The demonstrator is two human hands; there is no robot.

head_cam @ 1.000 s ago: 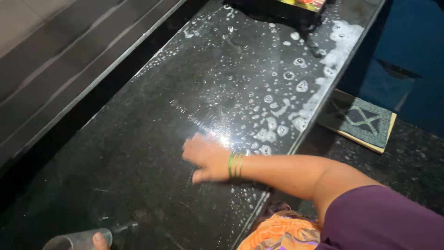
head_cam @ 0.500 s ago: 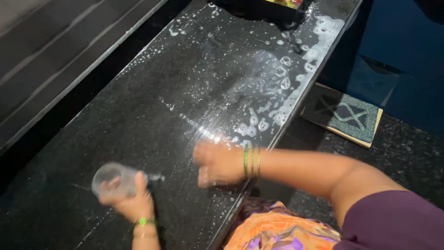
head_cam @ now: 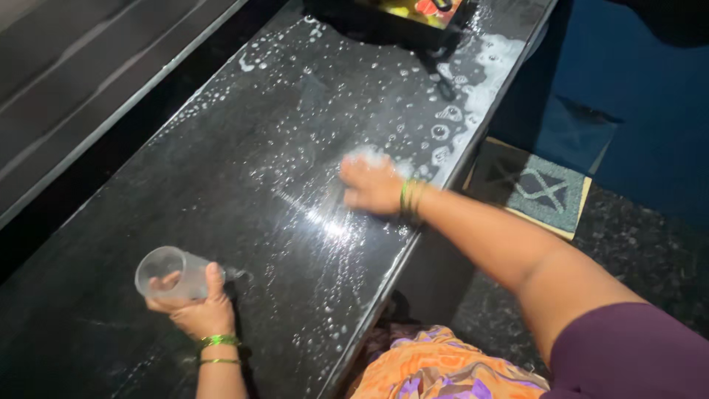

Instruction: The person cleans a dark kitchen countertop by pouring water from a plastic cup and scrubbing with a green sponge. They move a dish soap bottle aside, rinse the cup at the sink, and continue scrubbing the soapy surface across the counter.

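My left hand (head_cam: 198, 309) grips a clear plastic cup (head_cam: 167, 271), tipped on its side low over the near left part of a black stone countertop (head_cam: 244, 140). A green bangle sits on that wrist. My right hand (head_cam: 371, 185) lies palm down on the wet counter near its right edge, fingers reaching into a patch of white soap foam (head_cam: 373, 154). I see nothing held under it. Foam bubbles and water streaks cover the far half of the counter.
A dark tray-like object with colourful contents (head_cam: 413, 13) stands at the far end of the counter. On the dark speckled floor to the right lies a small patterned mat (head_cam: 543, 191). A grey ridged wall panel (head_cam: 81, 81) runs along the counter's left side.
My right hand has slid away from me along the counter into the foam. My left hand has come fully into view and holds the cup tipped over.
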